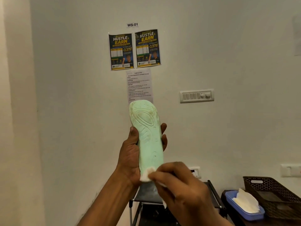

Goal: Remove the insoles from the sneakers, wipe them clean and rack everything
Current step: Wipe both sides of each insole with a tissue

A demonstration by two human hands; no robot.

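Head view: insole wiped upright.
Left hand [130,154] grips the green insole [149,137]; right hand [180,181] pinches a white wipe [145,176] against its lower end.

The blurred right hand [182,185] hides most of the wipe [145,177] and the lower end of the insole [149,141]. The printed sheet [139,85] is unreadable.

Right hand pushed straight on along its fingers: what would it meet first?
The right hand would meet the lower end of the green insole, where its white wipe touches; beyond, likely the left hand.
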